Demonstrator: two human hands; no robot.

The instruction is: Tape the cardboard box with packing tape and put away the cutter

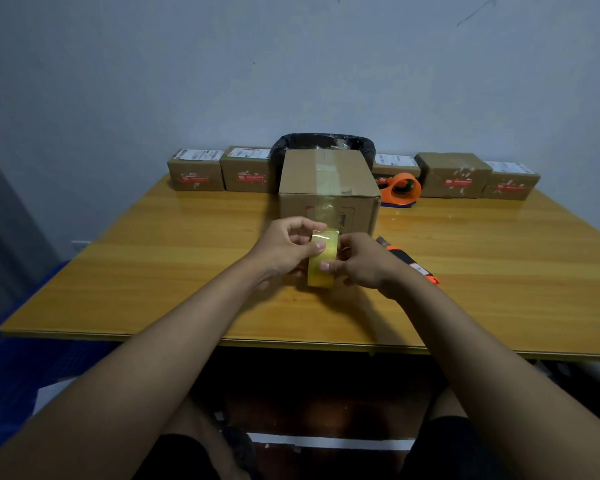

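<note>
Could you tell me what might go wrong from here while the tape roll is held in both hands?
1. The cutter lies on the table right beside the right hand; the forearm could brush it.
2. The left hand and right hand both grip the tape roll, so nothing steadies the cardboard box, which may slide when tape is pulled.

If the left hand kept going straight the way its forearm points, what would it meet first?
Likely the big cardboard box. The left hand holds the tape roll together with the right hand, just in front of the box's near face. Depth is unclear, but nothing else lies between.
</note>
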